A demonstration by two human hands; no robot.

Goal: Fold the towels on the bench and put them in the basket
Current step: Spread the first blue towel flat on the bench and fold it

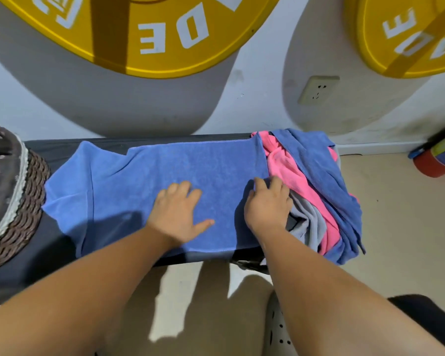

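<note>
A blue towel lies spread flat along the dark bench. My left hand rests palm down on its middle, fingers apart. My right hand sits at the towel's right edge, fingers curled on the cloth there. To the right lies a heap of unfolded towels: a pink one, a grey one and another blue one. The wicker basket with a dotted dark lining stands at the bench's left end.
Two yellow weight plates lean against the white wall behind the bench, with a wall socket between them. A red and blue object lies on the beige floor at the far right. The heap hangs over the bench's right end.
</note>
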